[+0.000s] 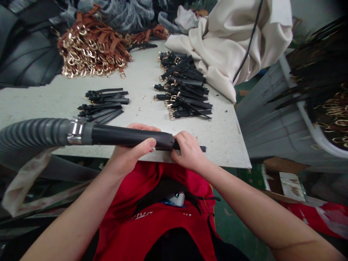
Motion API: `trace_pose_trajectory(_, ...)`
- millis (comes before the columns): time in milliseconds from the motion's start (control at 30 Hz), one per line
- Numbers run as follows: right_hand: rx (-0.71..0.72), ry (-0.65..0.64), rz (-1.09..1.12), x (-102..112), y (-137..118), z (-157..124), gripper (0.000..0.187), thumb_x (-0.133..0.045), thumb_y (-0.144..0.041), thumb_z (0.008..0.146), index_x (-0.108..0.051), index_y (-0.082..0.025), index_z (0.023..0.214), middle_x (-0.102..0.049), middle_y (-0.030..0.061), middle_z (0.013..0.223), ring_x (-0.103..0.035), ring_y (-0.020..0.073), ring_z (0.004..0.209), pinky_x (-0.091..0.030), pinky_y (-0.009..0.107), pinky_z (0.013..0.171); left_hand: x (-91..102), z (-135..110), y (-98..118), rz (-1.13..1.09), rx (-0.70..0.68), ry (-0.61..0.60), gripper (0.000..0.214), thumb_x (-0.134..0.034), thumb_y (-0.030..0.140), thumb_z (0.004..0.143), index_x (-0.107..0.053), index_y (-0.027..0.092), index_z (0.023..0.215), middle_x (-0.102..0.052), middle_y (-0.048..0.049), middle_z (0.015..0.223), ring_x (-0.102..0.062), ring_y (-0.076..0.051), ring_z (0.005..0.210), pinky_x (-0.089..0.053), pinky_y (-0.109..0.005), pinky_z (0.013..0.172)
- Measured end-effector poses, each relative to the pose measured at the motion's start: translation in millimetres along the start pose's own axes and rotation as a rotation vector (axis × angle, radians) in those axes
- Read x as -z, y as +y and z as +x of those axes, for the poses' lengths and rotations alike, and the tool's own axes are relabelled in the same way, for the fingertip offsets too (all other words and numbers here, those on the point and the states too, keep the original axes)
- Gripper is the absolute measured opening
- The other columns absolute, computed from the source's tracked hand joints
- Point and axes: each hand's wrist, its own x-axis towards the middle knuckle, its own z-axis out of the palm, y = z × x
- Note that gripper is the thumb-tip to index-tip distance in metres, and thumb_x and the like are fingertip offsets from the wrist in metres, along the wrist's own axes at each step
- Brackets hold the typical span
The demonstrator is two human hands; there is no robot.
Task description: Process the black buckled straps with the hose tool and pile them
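Observation:
My left hand [136,146] is wrapped round a black tube nozzle [119,137], thumb on top. A metal clamp [75,131] joins that nozzle to a grey ribbed hose [40,132] coming from the left. My right hand [187,148] is closed on a black strap [202,149] right at the nozzle's mouth. One end of the strap sticks out beyond my fingers; its other end is hidden at the nozzle. Beyond my hands lie a pile of black buckled straps [187,87] and a smaller pile of black straps [104,103].
A heap of brown straps with gold buckles [92,47] lies at the table's back left. Cream fabric [223,40] drapes over the back right. Right of the table [141,79] stand a grey bin [261,112] holding straps and an open cardboard box [282,181].

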Motion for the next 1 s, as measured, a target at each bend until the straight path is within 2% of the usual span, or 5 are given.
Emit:
trace_pose_trajectory(200, 0.064, 0.043, 0.103, 0.7, 5.5, -3.2, 0.025, -0.049, -0.019, 0.076, -0.060, -0.016, 0.098, -0.061, 0.0137, 0.097, -0.055, 0.0284, 0.094, -0.044, 0.041, 0.083, 4.9, -2.1, -1.7, 0.139, -0.033, 0.002, 0.031, -0.082, 0.037, 0.065, -0.065, 0.021, 0.085, -0.074, -0.0063, 0.095, -0.067, -0.020, 0.073, -0.055, -0.029, 0.058)
trace_pose_trajectory(333, 0.003, 0.101, 0.151, -2.8, 6.9, -2.2, 0.037, -0.045, -0.013, 0.075, -0.058, -0.012, 0.110, -0.063, 0.0157, 0.098, -0.056, 0.0289, 0.093, -0.046, 0.044, 0.084, 3.3, -2.2, -2.7, 0.196, -0.051, -0.076, 0.028, -0.080, 0.034, 0.068, -0.066, 0.023, 0.090, -0.074, -0.0058, 0.099, -0.069, -0.023, 0.085, -0.056, -0.035, 0.074)
trace_pose_trajectory(567, 0.025, 0.153, 0.213, -8.4, 11.1, -2.2, 0.052, -0.045, -0.010, 0.072, -0.052, -0.012, 0.123, -0.064, 0.0150, 0.101, -0.057, 0.0278, 0.093, -0.048, 0.045, 0.086, -0.9, -4.1, -0.1, 0.216, -0.056, -0.068, 0.026, -0.079, 0.032, 0.071, -0.067, 0.022, 0.092, -0.074, -0.0056, 0.101, -0.068, -0.023, 0.088, -0.055, -0.034, 0.078)
trace_pose_trajectory(667, 0.029, 0.181, 0.210, -10.0, 13.1, -2.2, 0.054, -0.045, -0.010, 0.072, -0.051, -0.012, 0.126, -0.063, 0.0152, 0.103, -0.057, 0.0272, 0.094, -0.048, 0.045, 0.087, -0.7, -3.0, -1.0, 0.196, -0.028, -0.128, 0.026, -0.080, 0.032, 0.070, -0.068, 0.021, 0.091, -0.074, -0.0058, 0.100, -0.068, -0.022, 0.086, -0.054, -0.033, 0.075)
trace_pose_trajectory(1000, 0.061, 0.181, 0.173, -12.9, 17.4, -0.7, 0.059, -0.043, -0.008, 0.073, -0.049, -0.013, 0.131, -0.063, 0.0150, 0.103, -0.057, 0.0284, 0.095, -0.048, 0.047, 0.087, -5.1, 0.9, -4.5, 0.025, 0.019, -0.022, 0.028, -0.082, 0.032, 0.063, -0.070, 0.018, 0.085, -0.075, -0.0050, 0.088, -0.064, -0.017, 0.068, -0.050, -0.026, 0.057)
